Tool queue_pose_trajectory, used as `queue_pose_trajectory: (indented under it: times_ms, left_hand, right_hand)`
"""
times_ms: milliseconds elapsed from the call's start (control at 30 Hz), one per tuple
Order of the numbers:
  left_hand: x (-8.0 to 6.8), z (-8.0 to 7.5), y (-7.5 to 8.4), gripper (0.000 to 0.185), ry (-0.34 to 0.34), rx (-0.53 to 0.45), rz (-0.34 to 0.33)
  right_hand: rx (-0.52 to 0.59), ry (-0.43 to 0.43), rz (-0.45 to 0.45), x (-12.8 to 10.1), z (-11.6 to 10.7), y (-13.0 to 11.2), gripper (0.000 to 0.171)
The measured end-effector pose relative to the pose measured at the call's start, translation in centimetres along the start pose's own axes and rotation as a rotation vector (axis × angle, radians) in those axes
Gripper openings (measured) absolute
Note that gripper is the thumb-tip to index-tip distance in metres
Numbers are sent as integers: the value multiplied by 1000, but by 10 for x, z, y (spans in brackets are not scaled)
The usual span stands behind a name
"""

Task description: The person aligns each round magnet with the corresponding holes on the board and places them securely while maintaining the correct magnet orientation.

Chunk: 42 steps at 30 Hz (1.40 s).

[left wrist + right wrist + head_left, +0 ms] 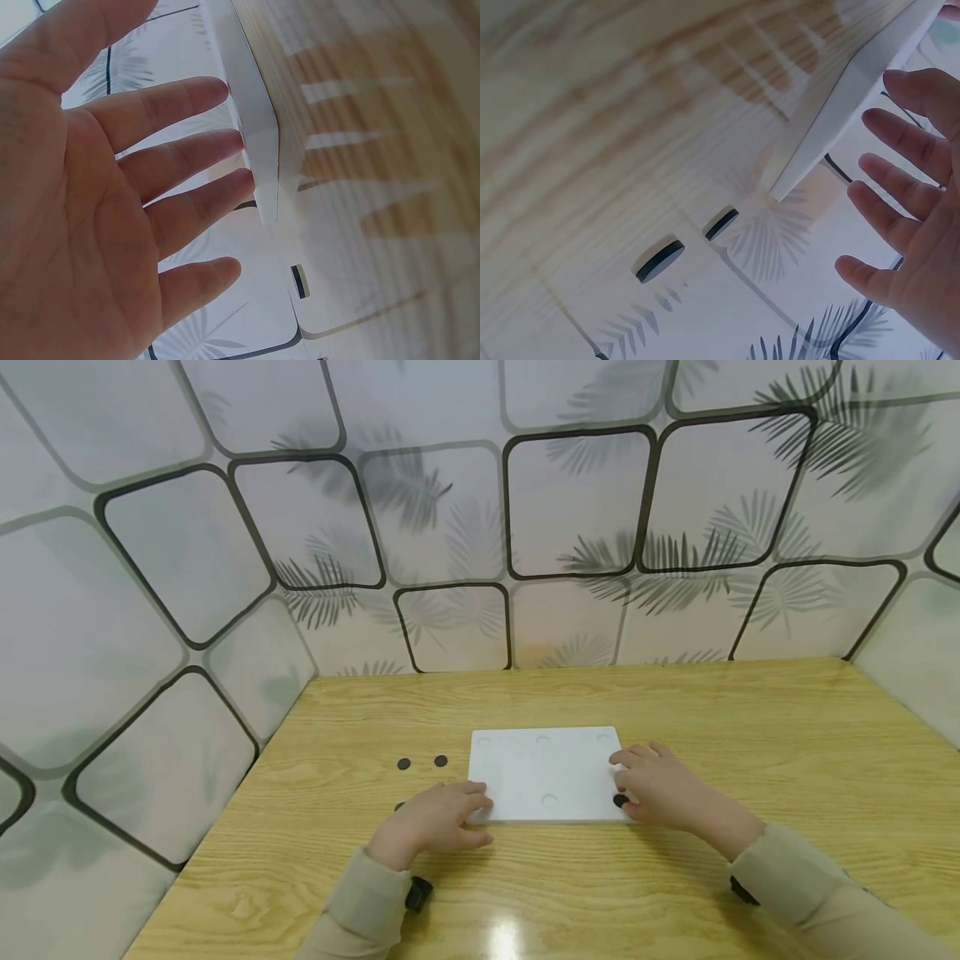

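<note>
A white board (547, 768) with shallow round recesses lies on the wooden table. My left hand (442, 818) is at its near left corner; in the left wrist view the fingers (202, 150) are nearly straight, with tips right at the board's edge. A black disc (620, 800) lies flat on the board at the near right corner, just beside the thumb and fingertips of my right hand (660, 789). From the right wrist view, that hand's fingers (900, 161) are spread and loosely bent along the board's edge. The left hand covers the board's near left corner.
Left of the board lie two black discs (403, 764) (441, 761), and a third disc (400, 806) is partly hidden by the left hand. Two more dark discs (660, 260) (721, 223) show in the right wrist view. A patterned wall (442, 527) stands behind the table.
</note>
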<state>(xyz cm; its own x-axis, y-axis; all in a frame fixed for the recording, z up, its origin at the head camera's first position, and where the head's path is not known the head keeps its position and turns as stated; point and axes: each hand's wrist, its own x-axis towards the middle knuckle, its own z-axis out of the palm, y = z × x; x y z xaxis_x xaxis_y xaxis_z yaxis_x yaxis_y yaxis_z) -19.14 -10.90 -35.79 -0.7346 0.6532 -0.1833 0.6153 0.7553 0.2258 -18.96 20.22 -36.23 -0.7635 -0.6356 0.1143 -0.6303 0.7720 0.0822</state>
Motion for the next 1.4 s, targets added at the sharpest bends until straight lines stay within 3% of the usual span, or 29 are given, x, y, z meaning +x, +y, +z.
queue_pose_trajectory:
  times_ms: [633, 1400]
  left_hand:
    - [0, 1, -1, 49, 1, -4, -4]
    - [2, 2, -2, 49, -1, -7, 0]
  right_hand:
    - [37, 94, 46, -20, -6, 20, 18]
    - [15, 57, 113, -47, -6, 44, 13]
